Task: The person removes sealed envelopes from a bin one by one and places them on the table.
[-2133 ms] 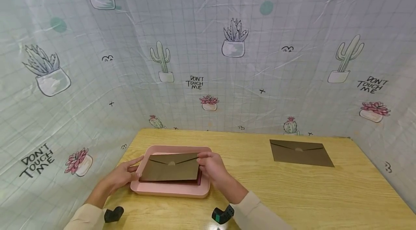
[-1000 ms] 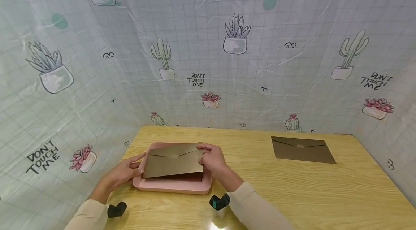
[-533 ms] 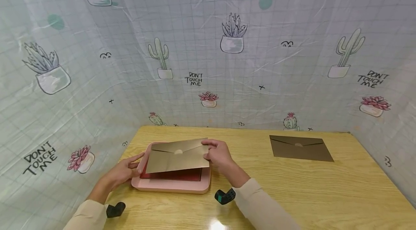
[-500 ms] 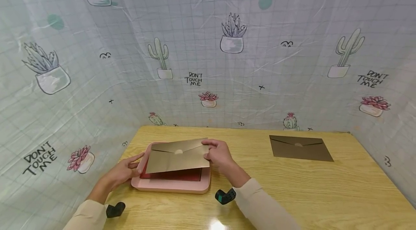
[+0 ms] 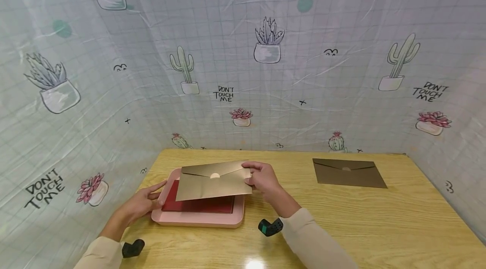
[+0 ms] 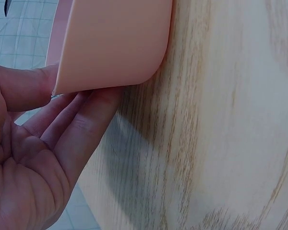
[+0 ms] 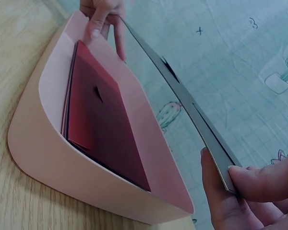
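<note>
My right hand [image 5: 263, 178] pinches a gold-brown envelope [image 5: 214, 182] at its right edge, thumb on one face and fingers on the other. The envelope is raised above a pink tray [image 5: 197, 219] and tilted, its flap side up. Inside the tray lies a red envelope [image 7: 98, 100] with darker edges under it, partly covered by the raised one in the head view. At the tray's left end my left hand [image 5: 140, 203] grips the wall [image 6: 115, 43], thumb over the rim and fingers along the outside.
A second brown envelope [image 5: 347, 174] lies flat at the back right of the wooden table [image 5: 322, 226]. A printed cactus curtain [image 5: 212, 70] stands behind and at both sides of the table.
My right hand has lifted the gold-brown envelope out of the tray and shifted it to the right, uncovering the red envelope. My left hand has stayed at the tray's left end.
</note>
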### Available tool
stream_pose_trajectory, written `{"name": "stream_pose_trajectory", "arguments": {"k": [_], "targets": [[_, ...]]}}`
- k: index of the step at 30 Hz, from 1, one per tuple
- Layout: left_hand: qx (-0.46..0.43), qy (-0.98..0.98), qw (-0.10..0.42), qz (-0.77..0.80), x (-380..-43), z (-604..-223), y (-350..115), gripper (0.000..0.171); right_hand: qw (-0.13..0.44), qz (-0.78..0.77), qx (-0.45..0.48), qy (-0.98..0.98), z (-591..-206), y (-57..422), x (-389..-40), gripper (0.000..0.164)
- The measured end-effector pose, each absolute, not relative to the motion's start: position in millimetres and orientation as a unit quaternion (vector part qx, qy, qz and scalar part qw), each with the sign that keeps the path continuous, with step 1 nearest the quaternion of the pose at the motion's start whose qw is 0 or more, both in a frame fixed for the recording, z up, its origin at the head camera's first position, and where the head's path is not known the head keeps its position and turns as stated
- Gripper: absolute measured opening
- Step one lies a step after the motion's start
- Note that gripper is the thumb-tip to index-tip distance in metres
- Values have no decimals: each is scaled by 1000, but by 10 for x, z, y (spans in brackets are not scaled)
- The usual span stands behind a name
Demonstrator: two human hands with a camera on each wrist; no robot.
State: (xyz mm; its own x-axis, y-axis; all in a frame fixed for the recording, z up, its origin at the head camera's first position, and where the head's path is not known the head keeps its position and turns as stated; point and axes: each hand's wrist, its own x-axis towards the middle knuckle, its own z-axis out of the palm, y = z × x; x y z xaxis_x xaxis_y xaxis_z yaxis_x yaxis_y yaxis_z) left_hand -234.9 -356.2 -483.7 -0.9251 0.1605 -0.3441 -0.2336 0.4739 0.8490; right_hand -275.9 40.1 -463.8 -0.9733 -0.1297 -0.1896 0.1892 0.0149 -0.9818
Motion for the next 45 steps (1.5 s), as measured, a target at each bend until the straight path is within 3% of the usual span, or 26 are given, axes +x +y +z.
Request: {"name": "stream_pose_trajectory", "arguments": {"k": [45], "targets": [[-36,832,204,514,-2393,-4841,-3578,86,116,-688,42,715,-4719,1173,-2936,50]]}}
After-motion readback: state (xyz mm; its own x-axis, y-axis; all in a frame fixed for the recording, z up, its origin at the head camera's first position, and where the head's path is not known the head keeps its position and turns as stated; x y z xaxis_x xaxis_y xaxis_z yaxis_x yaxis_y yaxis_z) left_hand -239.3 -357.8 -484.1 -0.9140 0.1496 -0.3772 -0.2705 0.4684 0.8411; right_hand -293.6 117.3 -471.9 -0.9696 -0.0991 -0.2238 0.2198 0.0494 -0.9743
